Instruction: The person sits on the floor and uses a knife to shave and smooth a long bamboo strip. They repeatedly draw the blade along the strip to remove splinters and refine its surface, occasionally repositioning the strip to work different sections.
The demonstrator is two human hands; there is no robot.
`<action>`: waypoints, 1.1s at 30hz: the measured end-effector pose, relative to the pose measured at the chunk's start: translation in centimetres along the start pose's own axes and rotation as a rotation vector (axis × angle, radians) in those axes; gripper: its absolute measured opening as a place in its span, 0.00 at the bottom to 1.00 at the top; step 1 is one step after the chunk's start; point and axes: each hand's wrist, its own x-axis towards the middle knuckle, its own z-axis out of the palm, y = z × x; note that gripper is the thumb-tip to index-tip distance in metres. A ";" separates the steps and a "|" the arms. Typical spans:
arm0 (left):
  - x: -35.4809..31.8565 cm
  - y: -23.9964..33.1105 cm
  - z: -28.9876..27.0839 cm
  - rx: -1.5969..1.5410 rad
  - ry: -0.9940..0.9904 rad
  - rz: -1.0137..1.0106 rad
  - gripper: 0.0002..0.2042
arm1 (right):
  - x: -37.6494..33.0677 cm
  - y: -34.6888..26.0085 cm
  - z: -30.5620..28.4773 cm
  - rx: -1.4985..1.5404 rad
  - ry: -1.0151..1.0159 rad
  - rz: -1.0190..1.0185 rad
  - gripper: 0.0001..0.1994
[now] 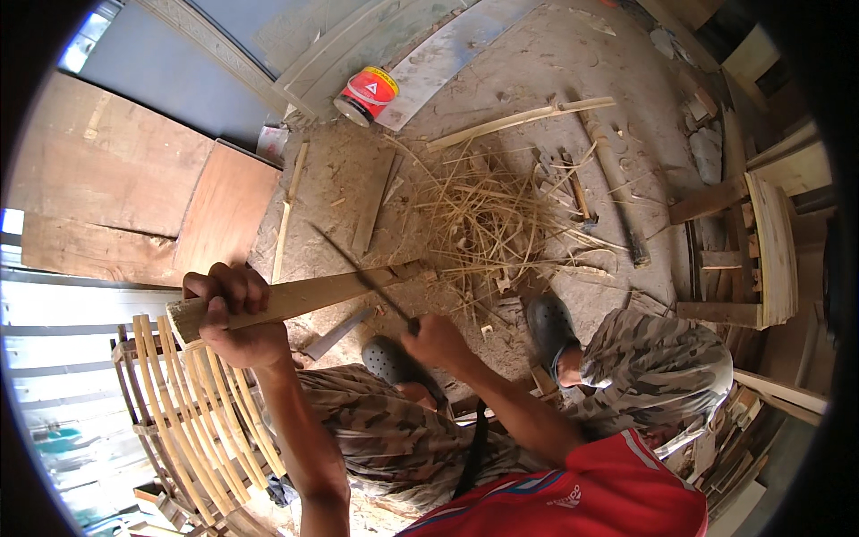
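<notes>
Both sets of fingers are clamped tight: those of the left hand (234, 315) wrap around the near, cut end of a long pale split length of bamboo (304, 298), and those of the right hand (436, 340) close on the handle of a thin dark-bladed knife (362, 275). The bamboo's long axis runs from the left hand up and to the right, its far end out over a loose heap of straw-coloured bamboo shavings (483, 219) on the dusty floor (573, 72). The blade slants up and to the left from the right hand, crossing the bamboo past its middle, so the right hand is nearer the working end. Beyond the shavings, a red tin with a yellow band (368, 93) lies tipped on its side.
</notes>
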 end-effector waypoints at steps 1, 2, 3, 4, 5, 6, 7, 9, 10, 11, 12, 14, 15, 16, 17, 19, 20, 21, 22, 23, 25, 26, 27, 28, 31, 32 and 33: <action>-0.1 0.1 -0.1 0.027 0.016 0.003 0.11 | -0.7 -2.4 -0.3 0.066 -0.003 -0.073 0.16; 0.0 0.1 0.1 0.023 0.013 -0.003 0.11 | -1.1 -4.1 -0.5 0.136 0.004 -0.144 0.15; 0.0 0.1 0.3 0.020 0.010 -0.009 0.11 | -1.4 -4.7 -0.4 0.124 0.016 -0.179 0.16; -0.1 0.1 0.4 0.019 0.009 -0.014 0.11 | -0.9 -3.2 0.3 0.113 0.010 -0.097 0.16; 0.3 0.0 0.7 -0.013 -0.007 -0.019 0.11 | 0.2 -0.3 0.9 0.104 0.021 -0.015 0.17; 0.3 -0.3 0.6 -0.040 -0.012 -0.031 0.11 | 0.7 2.9 1.5 0.093 0.020 0.074 0.18; 0.2 -0.1 0.1 -0.057 -0.011 -0.036 0.11 | 1.1 5.1 1.4 0.058 -0.086 0.161 0.19; 0.1 -0.2 -0.1 -0.016 0.031 0.041 0.11 | 3.1 8.1 -0.4 -0.015 -0.267 0.317 0.20; 0.1 -0.3 -0.2 0.001 0.051 0.074 0.11 | 3.4 8.7 0.4 -0.028 -0.184 0.275 0.21; 0.1 -0.1 -0.7 -0.056 0.037 0.009 0.11 | 2.3 9.3 2.1 -0.044 -0.119 0.246 0.21; 0.2 -0.2 -0.6 -0.032 0.043 0.022 0.11 | 2.7 8.3 2.5 -0.059 -0.041 0.190 0.22; -0.1 0.1 -1.4 0.035 0.064 0.039 0.12 | 1.6 5.7 2.3 -0.140 -0.051 0.198 0.22; -0.3 0.1 -0.9 0.070 0.087 0.060 0.12 | 1.1 4.5 2.0 -0.176 -0.048 0.212 0.21; -0.3 0.2 -0.9 0.068 0.073 0.044 0.12 | 1.3 4.5 2.0 -0.167 -0.062 0.187 0.21; -0.5 0.4 -0.9 0.063 0.065 0.019 0.12 | 1.2 5.0 1.8 -0.162 -0.078 0.171 0.20; -0.6 0.2 -0.6 0.035 0.043 -0.006 0.11 | 1.2 5.5 2.1 0.115 -0.164 0.293 0.19; -0.5 0.2 -0.3 0.035 0.036 -0.014 0.11 | 1.3 5.8 2.1 0.383 -0.229 0.422 0.20; -0.3 0.2 -0.1 0.035 0.028 -0.022 0.11 | 1.3 6.1 2.1 0.652 -0.292 0.548 0.20; -0.2 0.1 -0.1 0.035 0.021 -0.030 0.11 | 1.5 6.6 2.0 0.633 -0.309 0.537 0.19; 0.0 0.0 0.0 0.037 0.018 -0.025 0.11 | 1.9 6.9 1.4 0.611 -0.325 0.523 0.19; 0.4 -0.3 0.1 0.039 0.010 -0.013 0.11 | 2.2 7.2 0.9 0.387 -0.241 0.376 0.18; 0.2 -0.1 -0.3 0.055 0.030 -0.013 0.11 | 1.5 5.0 0.6 0.185 -0.163 0.245 0.17; 0.1 0.1 -0.6 0.067 0.049 -0.016 0.11 | 0.6 2.8 0.5 -0.014 -0.082 0.116 0.17; 0.3 0.0 -0.5 0.069 0.060 -0.011 0.12 | 0.4 0.5 0.2 0.013 -0.067 0.063 0.16; 0.2 -0.1 0.0 0.022 0.084 -0.019 0.12 | -0.4 -2.4 0.4 0.109 -0.024 -0.095 0.15; 0.2 0.0 -0.1 0.023 0.068 -0.025 0.12 | -0.3 -2.2 0.8 0.153 -0.003 -0.159 0.15; 0.2 0.2 -0.2 0.019 0.048 -0.030 0.12 | 0.0 -1.7 1.2 0.197 0.025 -0.224 0.15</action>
